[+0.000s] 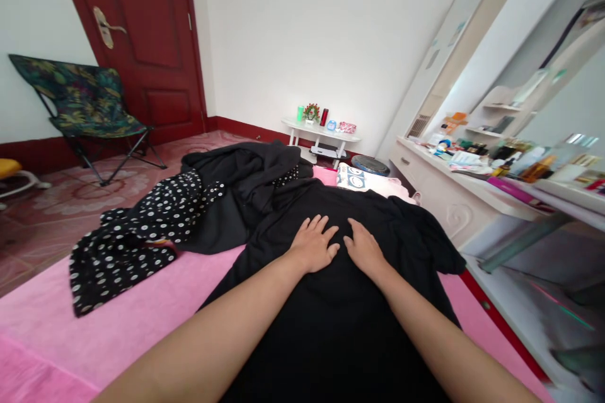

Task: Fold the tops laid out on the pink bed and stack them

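Observation:
A plain black short-sleeved garment point(326, 315), like a T-shirt, lies spread over the pink bedding in front of me. My left hand point(314, 244) rests on it palm down, with its fingers spread. Close by on the right, my right hand point(365, 247) also lies on the black cloth, its fingers stretched forward and holding nothing. One sleeve point(442, 242) of the garment reaches out to the right. Beyond my left hand, a heaped dark garment point(236, 182) and a black cloth with white dots point(142, 227) touch its upper left side.
Pink bedding point(198, 283) shows on both sides. A white printed cloth point(359, 177) lies at the far end. On the right stands a dressing table point(439, 170) crowded with bottles. A small white table point(326, 131), a folding chair point(94, 107) and a red door point(142, 31) are farther back.

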Demonstrator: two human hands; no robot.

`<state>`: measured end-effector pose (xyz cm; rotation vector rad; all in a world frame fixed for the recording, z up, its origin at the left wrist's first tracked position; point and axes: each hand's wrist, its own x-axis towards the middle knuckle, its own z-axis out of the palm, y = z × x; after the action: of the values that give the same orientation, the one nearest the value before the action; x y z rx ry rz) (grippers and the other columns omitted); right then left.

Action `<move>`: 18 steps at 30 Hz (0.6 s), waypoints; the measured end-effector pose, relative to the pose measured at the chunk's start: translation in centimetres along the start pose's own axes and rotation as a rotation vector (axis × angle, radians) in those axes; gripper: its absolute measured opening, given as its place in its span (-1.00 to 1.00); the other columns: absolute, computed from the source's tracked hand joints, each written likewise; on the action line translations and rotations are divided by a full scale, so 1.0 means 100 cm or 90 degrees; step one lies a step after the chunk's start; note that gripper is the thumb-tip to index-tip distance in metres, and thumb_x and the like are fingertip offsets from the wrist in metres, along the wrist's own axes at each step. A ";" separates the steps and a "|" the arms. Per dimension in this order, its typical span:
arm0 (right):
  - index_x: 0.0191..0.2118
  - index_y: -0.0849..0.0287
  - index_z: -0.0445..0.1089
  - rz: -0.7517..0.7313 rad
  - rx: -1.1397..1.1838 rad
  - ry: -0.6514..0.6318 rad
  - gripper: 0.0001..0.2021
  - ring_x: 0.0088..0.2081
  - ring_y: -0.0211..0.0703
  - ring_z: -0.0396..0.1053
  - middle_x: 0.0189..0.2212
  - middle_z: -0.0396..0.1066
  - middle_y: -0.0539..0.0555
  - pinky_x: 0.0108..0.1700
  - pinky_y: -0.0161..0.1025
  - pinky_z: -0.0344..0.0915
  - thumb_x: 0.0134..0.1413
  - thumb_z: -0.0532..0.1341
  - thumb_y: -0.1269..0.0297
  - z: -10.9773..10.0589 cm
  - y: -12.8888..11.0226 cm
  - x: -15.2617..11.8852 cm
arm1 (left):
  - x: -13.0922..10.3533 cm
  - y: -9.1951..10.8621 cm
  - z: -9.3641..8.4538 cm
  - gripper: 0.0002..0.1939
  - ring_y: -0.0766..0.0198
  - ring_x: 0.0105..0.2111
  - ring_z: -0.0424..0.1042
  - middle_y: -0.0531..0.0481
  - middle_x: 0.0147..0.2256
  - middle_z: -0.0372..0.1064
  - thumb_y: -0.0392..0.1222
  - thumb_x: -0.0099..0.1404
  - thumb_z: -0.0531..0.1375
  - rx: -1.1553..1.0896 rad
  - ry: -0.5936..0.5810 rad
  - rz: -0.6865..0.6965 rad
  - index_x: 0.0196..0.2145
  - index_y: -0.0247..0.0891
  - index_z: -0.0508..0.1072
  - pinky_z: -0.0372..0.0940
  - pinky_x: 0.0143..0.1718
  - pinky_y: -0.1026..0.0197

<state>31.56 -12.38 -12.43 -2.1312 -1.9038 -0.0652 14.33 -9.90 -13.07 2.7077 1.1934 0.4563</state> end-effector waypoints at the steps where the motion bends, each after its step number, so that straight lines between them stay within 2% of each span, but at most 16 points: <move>1: 0.21 0.26 0.14 0.000 0.007 -0.006 -0.53 0.26 0.05 0.00 0.24 0.09 0.23 0.20 0.10 0.04 0.18 -0.04 0.35 0.006 -0.010 -0.008 | -0.001 0.000 0.000 -0.44 0.06 0.29 -0.16 -0.07 0.30 -0.11 0.13 0.36 -0.14 0.002 0.001 0.001 0.24 -0.09 0.12 -0.18 0.26 -0.08; 3: 0.18 0.22 0.20 -0.002 0.006 0.005 -0.56 0.28 0.05 -0.03 0.25 0.07 0.19 0.20 0.17 0.00 0.21 -0.09 0.36 0.013 -0.021 -0.017 | -0.003 0.000 0.001 -0.44 0.06 0.29 -0.14 -0.08 0.30 -0.09 0.12 0.37 -0.14 0.011 0.006 0.003 0.24 -0.12 0.12 -0.17 0.26 -0.07; 6: 0.14 0.21 0.26 -0.017 0.004 0.039 -0.58 0.25 0.03 0.03 0.22 0.14 0.20 0.19 0.10 0.02 0.20 -0.07 0.36 0.014 -0.024 -0.021 | -0.008 0.005 0.002 -0.44 0.04 0.27 -0.09 -0.13 0.28 -0.05 0.09 0.37 -0.13 0.040 0.027 0.004 0.23 -0.19 0.15 -0.11 0.24 -0.06; 9: 0.08 0.27 0.33 -0.052 0.003 0.075 -0.60 0.19 -0.01 0.14 0.14 0.25 0.23 0.19 -0.02 0.06 0.19 -0.05 0.37 0.009 -0.022 -0.023 | -0.008 0.010 -0.013 -0.49 0.01 0.15 0.16 -0.23 0.15 0.18 0.04 0.35 -0.05 0.106 0.030 0.041 0.11 -0.31 0.30 0.12 0.11 0.02; 11: 0.04 0.30 0.36 -0.075 0.006 0.098 -0.62 0.15 -0.03 0.19 0.10 0.30 0.25 0.18 -0.07 0.08 0.19 -0.04 0.38 0.007 -0.023 -0.024 | -0.004 0.007 -0.034 -0.61 0.03 0.01 0.28 -0.25 0.00 0.31 0.00 0.30 0.04 0.153 0.005 0.066 -0.08 -0.31 0.44 0.25 -0.06 0.09; 13: 0.02 0.29 0.38 -0.085 0.012 0.113 -0.63 0.12 -0.04 0.23 0.07 0.33 0.24 0.17 -0.10 0.10 0.18 -0.03 0.39 0.005 -0.025 -0.027 | 0.005 -0.005 -0.063 -0.73 0.02 0.01 0.24 -0.24 -0.02 0.30 -0.09 0.27 0.11 0.183 0.008 0.047 -0.17 -0.28 0.47 0.25 -0.11 0.10; 14: 0.01 0.29 0.39 -0.085 0.015 0.117 -0.63 0.11 -0.04 0.23 0.06 0.33 0.24 0.17 -0.10 0.11 0.18 -0.03 0.39 0.004 -0.026 -0.027 | 0.010 -0.014 -0.078 -0.73 -0.01 0.07 0.17 -0.26 0.03 0.25 -0.16 0.25 0.13 0.193 0.028 0.015 -0.11 -0.30 0.43 0.21 -0.06 0.07; 16: 0.00 0.27 0.40 -0.078 0.021 0.122 -0.64 0.10 -0.05 0.24 0.05 0.35 0.22 0.16 -0.11 0.11 0.17 -0.02 0.38 0.004 -0.027 -0.028 | 0.021 -0.037 -0.107 -0.58 -0.08 0.15 0.04 -0.33 0.12 0.12 -0.28 0.23 0.15 0.207 0.071 -0.077 0.05 -0.36 0.29 0.12 0.04 -0.05; 18: -0.02 0.25 0.40 -0.069 0.031 0.129 -0.65 0.09 -0.06 0.25 0.03 0.35 0.20 0.15 -0.12 0.12 0.17 -0.01 0.37 0.004 -0.027 -0.027 | 0.030 -0.062 -0.129 -0.44 -0.20 0.13 0.07 -0.46 0.09 0.12 -0.28 0.18 0.20 0.205 0.084 -0.193 0.11 -0.46 0.19 0.11 0.01 -0.17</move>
<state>28.51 -14.68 -12.90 -1.9093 -1.8792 -0.2445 7.65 -3.36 -1.87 2.7076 1.8207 0.4383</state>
